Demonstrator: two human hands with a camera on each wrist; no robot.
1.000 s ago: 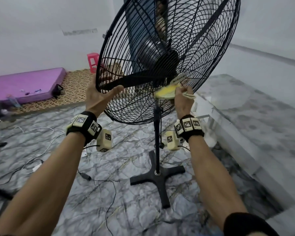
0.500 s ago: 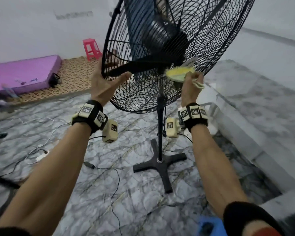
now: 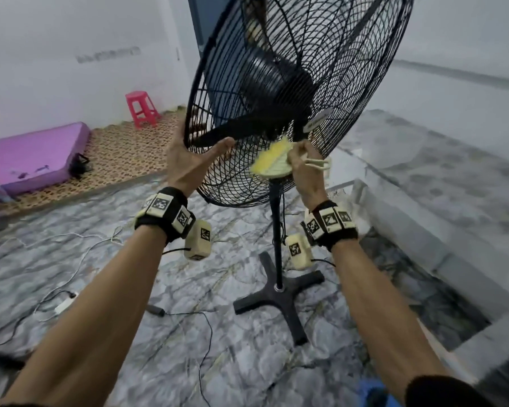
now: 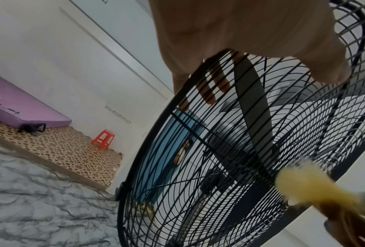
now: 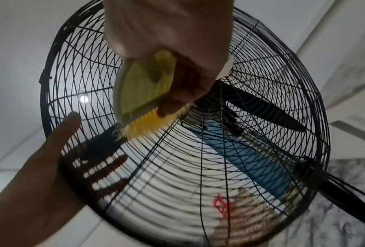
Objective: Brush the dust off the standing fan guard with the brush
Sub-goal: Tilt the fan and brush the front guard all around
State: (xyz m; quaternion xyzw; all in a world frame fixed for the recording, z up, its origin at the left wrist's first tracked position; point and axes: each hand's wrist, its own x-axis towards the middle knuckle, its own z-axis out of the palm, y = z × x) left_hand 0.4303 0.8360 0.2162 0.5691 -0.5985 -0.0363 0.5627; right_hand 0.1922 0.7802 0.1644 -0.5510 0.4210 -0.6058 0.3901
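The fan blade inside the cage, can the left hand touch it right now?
Probably not. The left hand grips the rim of the fan guard, fingers behind and thumb in front, but the blade sits inside the cage. The wire gaps look too narrow for a finger to pass through.

Black wire fan guard (image 3: 350, 92), yellow-bristled cream brush (image 3: 272, 163), grey marbled floor (image 3: 232, 348), purple mattress (image 3: 33, 157), red stool (image 3: 141, 108)

Fan guard (image 3: 350, 83) top (cut off)
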